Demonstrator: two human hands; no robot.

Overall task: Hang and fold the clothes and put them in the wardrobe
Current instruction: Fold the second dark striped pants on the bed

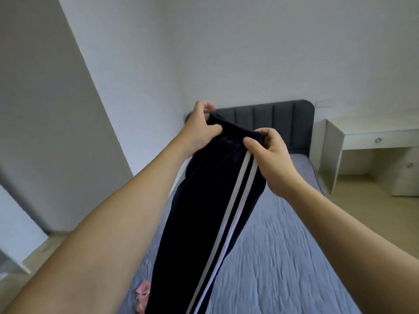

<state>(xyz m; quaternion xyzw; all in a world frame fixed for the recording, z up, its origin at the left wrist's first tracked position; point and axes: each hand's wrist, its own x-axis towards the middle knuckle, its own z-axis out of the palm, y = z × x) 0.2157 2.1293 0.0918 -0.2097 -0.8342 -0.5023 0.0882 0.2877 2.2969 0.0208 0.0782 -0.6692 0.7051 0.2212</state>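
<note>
my left hand (199,130) and right hand (269,155) both pinching waistband of dark striped track pants (204,223), held up over the bed (283,257), pink garment (142,295) on bed below

Soft even daylight, slight blur, wide-angle distortion

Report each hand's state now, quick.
Left hand: fingers gripping the waistband of the dark track pants.
Right hand: fingers pinching the same waistband.
</note>
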